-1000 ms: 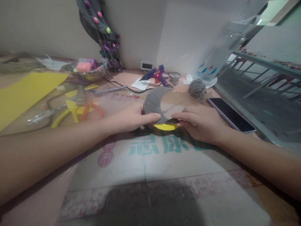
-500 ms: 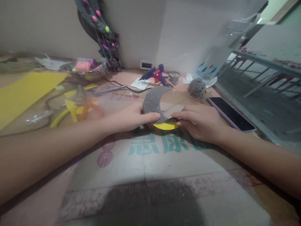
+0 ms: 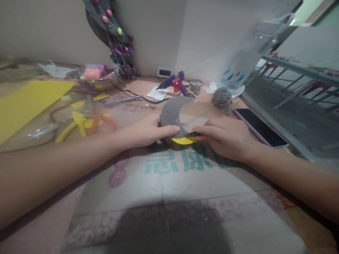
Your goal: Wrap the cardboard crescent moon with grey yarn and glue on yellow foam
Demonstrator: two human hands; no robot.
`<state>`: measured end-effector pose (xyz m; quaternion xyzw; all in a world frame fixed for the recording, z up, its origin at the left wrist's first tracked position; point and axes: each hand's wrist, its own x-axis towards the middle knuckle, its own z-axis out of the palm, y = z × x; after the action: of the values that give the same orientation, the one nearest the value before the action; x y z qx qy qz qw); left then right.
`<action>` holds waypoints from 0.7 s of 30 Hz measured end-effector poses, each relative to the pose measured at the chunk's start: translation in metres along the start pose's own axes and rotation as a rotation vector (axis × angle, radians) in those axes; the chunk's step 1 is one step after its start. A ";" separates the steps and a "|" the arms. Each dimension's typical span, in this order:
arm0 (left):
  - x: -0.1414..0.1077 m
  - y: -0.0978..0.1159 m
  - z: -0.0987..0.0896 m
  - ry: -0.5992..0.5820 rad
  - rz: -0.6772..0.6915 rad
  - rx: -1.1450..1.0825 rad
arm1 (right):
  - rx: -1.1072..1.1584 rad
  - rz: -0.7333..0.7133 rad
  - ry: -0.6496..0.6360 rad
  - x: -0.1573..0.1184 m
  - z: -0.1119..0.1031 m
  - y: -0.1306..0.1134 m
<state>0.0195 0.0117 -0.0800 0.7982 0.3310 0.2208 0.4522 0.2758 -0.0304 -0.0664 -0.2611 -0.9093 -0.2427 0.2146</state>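
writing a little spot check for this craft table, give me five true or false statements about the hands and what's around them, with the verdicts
1. The left hand holds the grey crescent. True.
2. The glue gun shows a red light. True.
3. The right hand is holding the glue gun. False: its fingers pinch the crescent's lower end.
4. The ball of yarn is bright yellow. False: it is grey.
5. A phone lies to the right of the right hand. True.
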 end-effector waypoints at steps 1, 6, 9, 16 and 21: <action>0.000 0.000 0.000 0.000 -0.004 0.002 | -0.005 -0.001 -0.001 0.000 0.000 0.000; -0.001 0.002 0.000 -0.011 -0.021 0.005 | 0.007 0.010 -0.009 0.001 -0.001 0.000; -0.001 0.002 0.000 -0.018 -0.004 -0.013 | 0.073 0.026 -0.033 0.000 -0.001 0.000; -0.001 0.003 0.000 -0.010 -0.008 -0.017 | 0.139 0.073 -0.061 -0.002 0.000 0.000; -0.001 0.003 0.000 -0.015 -0.008 -0.018 | 0.119 0.065 -0.068 -0.001 0.000 0.000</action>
<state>0.0200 0.0099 -0.0775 0.7944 0.3289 0.2157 0.4627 0.2768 -0.0313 -0.0670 -0.2854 -0.9199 -0.1723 0.2066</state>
